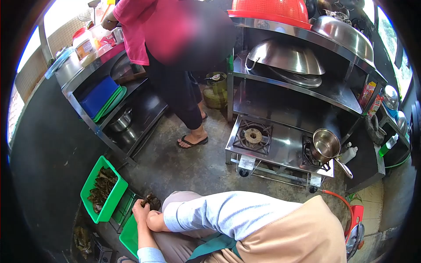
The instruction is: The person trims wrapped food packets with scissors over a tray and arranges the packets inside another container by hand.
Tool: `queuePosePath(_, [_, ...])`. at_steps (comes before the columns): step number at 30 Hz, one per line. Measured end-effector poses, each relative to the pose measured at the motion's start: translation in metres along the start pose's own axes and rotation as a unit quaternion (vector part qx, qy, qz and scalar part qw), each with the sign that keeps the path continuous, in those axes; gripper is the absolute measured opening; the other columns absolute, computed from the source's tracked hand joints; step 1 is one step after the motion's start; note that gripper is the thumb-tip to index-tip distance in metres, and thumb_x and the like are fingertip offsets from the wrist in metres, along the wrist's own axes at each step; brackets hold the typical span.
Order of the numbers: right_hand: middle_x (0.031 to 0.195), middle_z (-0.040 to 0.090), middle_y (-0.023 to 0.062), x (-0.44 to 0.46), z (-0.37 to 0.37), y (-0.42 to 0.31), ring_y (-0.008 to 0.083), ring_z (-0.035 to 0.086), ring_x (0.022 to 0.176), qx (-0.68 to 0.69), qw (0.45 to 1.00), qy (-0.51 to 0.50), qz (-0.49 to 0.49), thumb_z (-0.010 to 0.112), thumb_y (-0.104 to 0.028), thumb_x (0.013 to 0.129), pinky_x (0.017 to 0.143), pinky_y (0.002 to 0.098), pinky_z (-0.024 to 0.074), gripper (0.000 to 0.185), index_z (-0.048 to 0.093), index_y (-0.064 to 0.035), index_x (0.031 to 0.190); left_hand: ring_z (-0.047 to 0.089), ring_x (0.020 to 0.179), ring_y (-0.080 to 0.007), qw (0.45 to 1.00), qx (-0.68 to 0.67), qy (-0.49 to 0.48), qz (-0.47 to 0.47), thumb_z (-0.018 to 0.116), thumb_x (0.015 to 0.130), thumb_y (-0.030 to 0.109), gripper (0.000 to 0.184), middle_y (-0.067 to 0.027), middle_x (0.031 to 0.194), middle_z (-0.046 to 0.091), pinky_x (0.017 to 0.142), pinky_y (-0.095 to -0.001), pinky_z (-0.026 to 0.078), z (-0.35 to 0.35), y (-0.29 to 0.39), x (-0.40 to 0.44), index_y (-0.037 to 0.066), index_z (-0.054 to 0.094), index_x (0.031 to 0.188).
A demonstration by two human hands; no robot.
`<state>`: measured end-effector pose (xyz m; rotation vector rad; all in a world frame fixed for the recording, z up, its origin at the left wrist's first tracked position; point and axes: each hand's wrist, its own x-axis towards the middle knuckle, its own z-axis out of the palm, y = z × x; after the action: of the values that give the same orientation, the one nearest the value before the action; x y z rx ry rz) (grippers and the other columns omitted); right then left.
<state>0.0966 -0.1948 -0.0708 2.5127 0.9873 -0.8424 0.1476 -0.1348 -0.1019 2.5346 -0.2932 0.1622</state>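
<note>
Tan cloth (298, 232), hands (140, 213) against brown clump (151, 201)

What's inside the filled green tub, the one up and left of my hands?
The green tub holds a heap of brown, crumpled, leaf-like pieces; exactly what they are is unclear. The heap covers the tub's floor, so anything underneath cannot be seen.

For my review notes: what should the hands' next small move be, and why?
Perhaps lay the brown clump in the upper green tub: one hand grips the clump, and that tub, close by, holds similar-looking brown pieces.
</note>
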Motion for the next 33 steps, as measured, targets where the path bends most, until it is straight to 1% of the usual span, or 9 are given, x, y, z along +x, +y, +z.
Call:
queuePosePath(3, [0.109,0.07,0.0063,0.008,0.004,-0.002,0.0248,0.068,0.091,0.016,1.0,0.021,0.002,0.065,-0.019,0.083,0.066,0.0386,0.0574,0.032,0.07,-0.0079,0.113,0.066,0.083,-0.0366,1.0,0.006,-0.002,-0.003,0.067,0.071,0.013,0.02,-0.0182,0.085,0.068,0.075,-0.0443,0.052,-0.002,0.0,0.0,0.004,0.067,0.089])
queuePosePath(6, [0.109,0.07,0.0064,0.013,0.002,-0.002,0.0253,0.069,0.09,0.015,1.0,-0.005,0.003,0.065,-0.019,0.084,0.066,0.039,0.0577,0.033,0.069,-0.0078,0.114,0.066,0.083,-0.0364,1.0,0.006,-0.002,-0.009,0.067,0.072,0.014,0.02,-0.018,0.085,0.068,0.076,-0.0443,0.052,-0.002,-0.001,-0.001,0.004,0.067,0.089])
queuePosePath(18, [0.109,0.07,0.007,0.009,0.001,-0.004,0.0252,0.069,0.091,0.007,1.0,0.006,-0.002,0.066,-0.019,0.083,0.067,0.0404,0.0579,0.034,0.069,-0.0081,0.114,0.067,0.083,-0.035,1.0,-0.006,0.006,-0.021,0.067,0.072,0.013,0.018,-0.0174,0.084,0.069,0.075,-0.0428,0.052,-0.006,0.001,-0.003,0.004,0.067,0.088])
queuePosePath(21, [0.112,0.069,0.0017,0.042,0.015,-0.012,0.0246,0.066,0.098,0.027,0.999,0.028,0.031,0.064,-0.026,0.086,0.073,0.0467,0.0551,0.029,0.071,-0.0209,0.114,0.066,0.082,-0.0361,1.0,-0.011,0.01,-0.005,0.066,0.072,0.013,0.017,-0.0178,0.083,0.068,0.075,-0.043,0.052,-0.007,0.005,-0.003,0.004,0.067,0.086])
queuePosePath(24, [0.108,0.07,0.0036,0.031,0.015,-0.016,0.0248,0.067,0.098,0.003,0.998,0.061,0.017,0.068,-0.023,0.082,0.074,0.0483,0.0556,0.026,0.074,-0.0198,0.108,0.065,0.084,-0.0374,0.999,-0.017,0.029,-0.007,0.065,0.072,0.013,0.017,-0.0183,0.084,0.068,0.075,-0.0432,0.052,-0.012,0.002,-0.008,0.004,0.066,0.087])
queuePosePath(25, [0.107,0.071,0.0038,0.02,0.013,-0.018,0.0251,0.068,0.094,-0.014,0.997,0.071,0.027,0.07,-0.025,0.081,0.075,0.0466,0.0562,0.028,0.074,-0.0187,0.107,0.065,0.084,-0.0371,0.999,-0.015,0.035,-0.007,0.065,0.072,0.013,0.017,-0.0181,0.085,0.068,0.076,-0.0431,0.052,-0.014,0.001,-0.011,0.004,0.066,0.087])
queuePosePath(27, [0.106,0.071,0.0082,0.014,0.008,-0.016,0.0231,0.069,0.093,0.005,0.998,0.065,-0.025,0.075,-0.022,0.075,0.068,0.0418,0.0577,0.033,0.074,-0.0094,0.105,0.067,0.083,-0.0338,0.998,-0.007,0.064,0.008,0.067,0.071,0.013,0.02,-0.0183,0.084,0.068,0.077,-0.0409,0.052,-0.014,-0.011,-0.015,0.002,0.067,0.088])
queuePosePath(28, [0.108,0.071,0.0077,0.003,-0.001,-0.017,0.0229,0.069,0.095,0.007,0.999,0.033,-0.035,0.077,-0.025,0.075,0.07,0.04,0.0572,0.036,0.073,-0.0087,0.107,0.067,0.084,-0.0338,0.998,-0.012,0.062,0.003,0.067,0.07,0.013,0.022,-0.0184,0.086,0.068,0.077,-0.0406,0.052,-0.016,-0.013,-0.018,0.002,0.067,0.089])
queuePosePath(33, [0.106,0.071,0.0061,-0.023,-0.018,-0.029,0.0222,0.069,0.096,-0.006,0.995,0.058,-0.084,0.079,-0.028,0.073,0.073,0.0391,0.0563,0.039,0.073,-0.0095,0.107,0.066,0.088,-0.0355,0.997,-0.009,0.041,-0.057,0.068,0.072,0.013,0.023,-0.0174,0.093,0.068,0.079,-0.0417,0.052,-0.043,-0.005,-0.035,0.003,0.066,0.092])
